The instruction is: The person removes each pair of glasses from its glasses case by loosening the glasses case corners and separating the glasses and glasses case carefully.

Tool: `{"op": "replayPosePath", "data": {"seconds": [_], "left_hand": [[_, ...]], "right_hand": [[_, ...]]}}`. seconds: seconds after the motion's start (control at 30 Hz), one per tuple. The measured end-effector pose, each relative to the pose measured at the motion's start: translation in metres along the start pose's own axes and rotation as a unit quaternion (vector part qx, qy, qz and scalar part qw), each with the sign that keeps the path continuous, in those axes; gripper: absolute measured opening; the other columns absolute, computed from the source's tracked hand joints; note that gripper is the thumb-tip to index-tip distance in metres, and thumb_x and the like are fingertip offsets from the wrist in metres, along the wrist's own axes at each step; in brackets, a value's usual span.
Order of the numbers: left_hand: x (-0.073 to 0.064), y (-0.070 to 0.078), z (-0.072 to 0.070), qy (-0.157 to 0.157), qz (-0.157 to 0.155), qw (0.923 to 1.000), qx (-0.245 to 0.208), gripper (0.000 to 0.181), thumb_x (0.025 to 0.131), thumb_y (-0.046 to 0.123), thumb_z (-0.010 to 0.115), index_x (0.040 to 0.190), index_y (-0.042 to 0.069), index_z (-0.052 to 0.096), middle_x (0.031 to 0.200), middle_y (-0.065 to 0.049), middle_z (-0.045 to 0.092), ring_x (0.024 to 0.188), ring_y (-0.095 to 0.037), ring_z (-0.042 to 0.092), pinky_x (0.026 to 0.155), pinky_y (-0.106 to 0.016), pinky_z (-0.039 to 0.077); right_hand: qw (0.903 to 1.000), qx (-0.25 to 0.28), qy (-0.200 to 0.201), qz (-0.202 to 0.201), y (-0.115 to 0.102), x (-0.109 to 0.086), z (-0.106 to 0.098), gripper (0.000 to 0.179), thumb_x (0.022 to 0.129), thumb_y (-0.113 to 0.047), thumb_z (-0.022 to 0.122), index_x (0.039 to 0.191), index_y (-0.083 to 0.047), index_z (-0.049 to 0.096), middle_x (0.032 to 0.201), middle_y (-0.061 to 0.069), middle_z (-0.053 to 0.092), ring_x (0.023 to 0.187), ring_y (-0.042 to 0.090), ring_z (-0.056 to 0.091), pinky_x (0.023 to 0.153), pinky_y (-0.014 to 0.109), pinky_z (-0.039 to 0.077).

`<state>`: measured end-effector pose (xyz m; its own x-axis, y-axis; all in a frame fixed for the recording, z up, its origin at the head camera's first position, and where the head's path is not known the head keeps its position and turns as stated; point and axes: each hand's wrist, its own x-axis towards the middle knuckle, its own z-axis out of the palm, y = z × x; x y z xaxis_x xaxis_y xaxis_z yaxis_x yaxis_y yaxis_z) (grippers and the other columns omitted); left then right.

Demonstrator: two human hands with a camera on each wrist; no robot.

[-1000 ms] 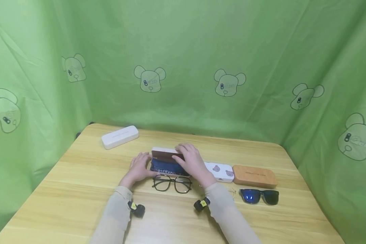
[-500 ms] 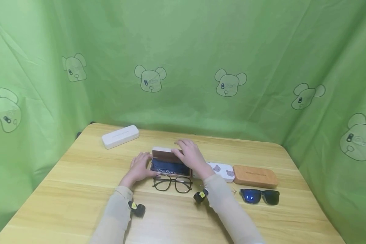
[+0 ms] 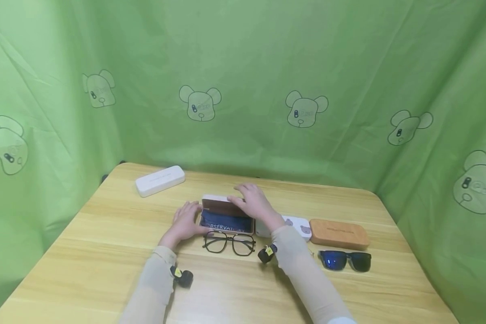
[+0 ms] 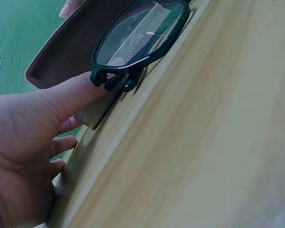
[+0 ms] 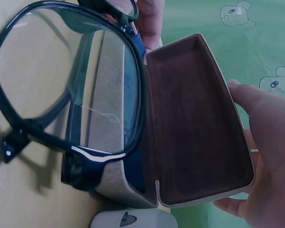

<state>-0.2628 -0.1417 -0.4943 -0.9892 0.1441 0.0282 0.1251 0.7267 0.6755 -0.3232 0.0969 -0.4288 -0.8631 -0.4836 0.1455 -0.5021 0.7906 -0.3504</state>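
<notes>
A glasses case (image 3: 227, 207) stands with its lid up on the table, brown inside. In it lies a dark blue cloth (image 3: 227, 222) with white lettering. My left hand (image 3: 185, 223) holds the case's left end, thumb along the front and fingers round the side. At the raised lid (image 5: 194, 118), my right hand (image 3: 255, 204) has its thumb at the rim; its fingers extend behind, loosely spread and partly hidden. Black-framed eyeglasses (image 3: 228, 243) lie just in front of the case, close to the left thumb (image 4: 78, 95).
To the right are a white bear-print case (image 3: 297, 227), partly behind the right wrist, and an orange-brown case (image 3: 339, 234). Blue-lensed sunglasses (image 3: 345, 261) lie before them. A white case (image 3: 160, 181) sits back left. Green curtains (image 3: 251, 148) surround the table.
My right hand has shifted slightly up and back, its thumb going from the lid's inner face to its rim. The left hand, open case and eyeglasses stay put.
</notes>
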Motion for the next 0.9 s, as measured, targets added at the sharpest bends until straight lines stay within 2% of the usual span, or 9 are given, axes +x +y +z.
{"op": "replayPosePath", "data": {"seconds": [0.27,0.9], "left_hand": [[-0.0006,0.0015,-0.0009,-0.003,0.0,1.0,-0.001,0.091,0.066,0.043,0.086,0.139,0.004,0.048,0.158,-0.02,0.029,0.149,-0.043,0.012,0.122,-0.061,0.002],[-0.0039,0.0034,-0.0031,-0.007,0.005,0.9999,-0.01,0.09,0.066,0.04,0.086,0.138,0.004,0.048,0.157,-0.022,0.029,0.149,-0.045,0.012,0.121,-0.062,0.002]], "right_hand": [[0.9984,0.025,-0.044,0.024,0.0006,-0.0019,0.0001,0.071,0.096,-0.059,0.043,0.144,-0.006,0.044,0.151,0.017,0.044,0.143,0.04,0.033,0.121,0.057,0.02],[0.9982,-0.002,-0.056,0.02,0.0015,-0.0057,0.0053,0.071,0.098,-0.059,0.039,0.146,-0.007,0.043,0.151,0.018,0.043,0.143,0.04,0.033,0.12,0.058,0.023]]}}
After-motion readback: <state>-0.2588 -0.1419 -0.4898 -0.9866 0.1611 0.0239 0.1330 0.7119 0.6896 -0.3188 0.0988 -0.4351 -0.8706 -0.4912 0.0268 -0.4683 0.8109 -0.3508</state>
